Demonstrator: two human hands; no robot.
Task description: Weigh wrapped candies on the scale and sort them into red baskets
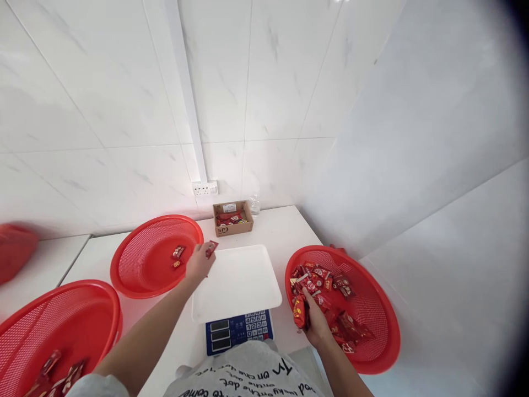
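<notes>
Your left hand (199,262) pinches a small red packet (212,248) in its fingertips, above the tray's far left corner and beside a basket's rim. A loose pinch could drop it on either side of that rim. Your right hand (317,322) is curled around a red bundle (300,311) at the near left side of the right basket (374,309); whether that is one packet or several, you cannot tell from here. If the grip is too full, slick wrappers could slide out over the rim onto the tabletop (285,234). A sleeve or forearm brushing the white tray (237,284) could shift it, since it sits over the blue scale (239,330).

The right basket holds the most: a loose heap of red packets (320,272), mainly toward its left and near side. The far left basket (142,248) has a couple of packets on its floor, and the near left basket (88,309) has a few, partly cut off by the picture's edge. The cardboard box (233,229) by the wall holds more red packets.
</notes>
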